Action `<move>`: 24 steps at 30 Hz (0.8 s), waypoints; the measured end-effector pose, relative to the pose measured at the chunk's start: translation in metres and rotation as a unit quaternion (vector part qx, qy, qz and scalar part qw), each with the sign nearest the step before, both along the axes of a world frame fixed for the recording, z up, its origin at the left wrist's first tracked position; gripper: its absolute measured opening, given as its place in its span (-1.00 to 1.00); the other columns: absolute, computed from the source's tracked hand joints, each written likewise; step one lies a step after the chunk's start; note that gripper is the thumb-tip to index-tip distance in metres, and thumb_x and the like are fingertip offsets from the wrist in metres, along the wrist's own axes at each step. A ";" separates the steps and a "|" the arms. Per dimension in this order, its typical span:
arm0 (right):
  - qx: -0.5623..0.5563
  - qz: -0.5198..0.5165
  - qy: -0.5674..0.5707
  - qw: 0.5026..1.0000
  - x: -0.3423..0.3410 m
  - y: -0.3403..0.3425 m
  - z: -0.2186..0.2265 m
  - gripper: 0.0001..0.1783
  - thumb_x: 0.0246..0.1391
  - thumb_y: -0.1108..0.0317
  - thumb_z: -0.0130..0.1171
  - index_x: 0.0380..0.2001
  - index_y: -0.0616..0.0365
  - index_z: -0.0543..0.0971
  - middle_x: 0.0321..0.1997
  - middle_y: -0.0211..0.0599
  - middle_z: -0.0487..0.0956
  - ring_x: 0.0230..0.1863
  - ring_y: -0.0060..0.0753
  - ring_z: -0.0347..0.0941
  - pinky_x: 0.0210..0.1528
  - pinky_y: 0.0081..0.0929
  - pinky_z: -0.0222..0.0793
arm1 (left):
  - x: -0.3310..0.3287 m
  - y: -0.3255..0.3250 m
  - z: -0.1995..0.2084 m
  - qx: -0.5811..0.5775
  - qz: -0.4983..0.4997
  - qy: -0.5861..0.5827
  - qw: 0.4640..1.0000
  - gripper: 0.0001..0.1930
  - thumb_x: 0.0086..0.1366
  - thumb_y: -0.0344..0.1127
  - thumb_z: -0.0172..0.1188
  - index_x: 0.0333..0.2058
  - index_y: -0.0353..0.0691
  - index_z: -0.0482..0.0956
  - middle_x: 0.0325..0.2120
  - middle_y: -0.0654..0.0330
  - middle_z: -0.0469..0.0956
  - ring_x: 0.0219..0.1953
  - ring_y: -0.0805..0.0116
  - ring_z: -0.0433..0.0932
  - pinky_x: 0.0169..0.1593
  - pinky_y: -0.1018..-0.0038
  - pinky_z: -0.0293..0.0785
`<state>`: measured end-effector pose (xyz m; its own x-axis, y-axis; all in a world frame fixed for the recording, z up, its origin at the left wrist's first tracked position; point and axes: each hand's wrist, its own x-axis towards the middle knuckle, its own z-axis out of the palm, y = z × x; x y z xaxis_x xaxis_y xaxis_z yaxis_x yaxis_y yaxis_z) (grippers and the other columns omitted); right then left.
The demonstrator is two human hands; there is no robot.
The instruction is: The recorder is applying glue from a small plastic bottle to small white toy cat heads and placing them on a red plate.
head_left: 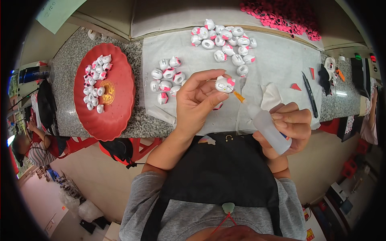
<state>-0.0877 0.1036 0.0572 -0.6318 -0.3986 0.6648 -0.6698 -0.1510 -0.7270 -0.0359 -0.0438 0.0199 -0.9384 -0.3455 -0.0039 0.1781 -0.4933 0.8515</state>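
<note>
Between the thumb and fingers of my left hand (199, 98) is a small white cat-head figurine (224, 84) with a pink bow. My right hand (291, 124) is wrapped round a translucent white squeeze bottle (270, 130), tilted up to the left. Its thin orange nozzle (239, 96) points at the lower right side of the figurine, very close to it; whether they touch I cannot tell. Left of my left hand sits a group of similar white heads (165, 76). Farther back lies a larger cluster of them (223, 38), several with a round hole showing.
A red scalloped tray (122, 116) with more white heads stands at the left on the speckled counter (146, 124). Pink pieces (281, 18) are heaped on the ledge at the back right. A black pen (309, 94), red scraps (296, 86) and crumpled white tissue (272, 96) lie at the right.
</note>
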 end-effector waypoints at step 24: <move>0.007 -0.006 -0.034 0.999 0.002 0.001 0.002 -0.49 -0.71 0.51 0.38 -0.49 0.11 0.40 -0.47 -0.34 0.32 -0.57 -0.46 0.31 -0.58 -0.64 0.22 | -0.002 0.000 -0.006 -0.198 0.055 0.058 0.977 -0.67 -0.11 -0.60 0.09 -0.26 -0.36 0.36 -0.28 0.11 0.31 -0.23 0.42 0.31 -0.21 0.58 0.26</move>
<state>-0.0857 0.1048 0.0591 -0.6802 -0.3997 0.6145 -0.6202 -0.1332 -0.7731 -0.0376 -0.0441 0.0136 -0.8818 -0.3974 0.2540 0.3178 -0.1027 0.9426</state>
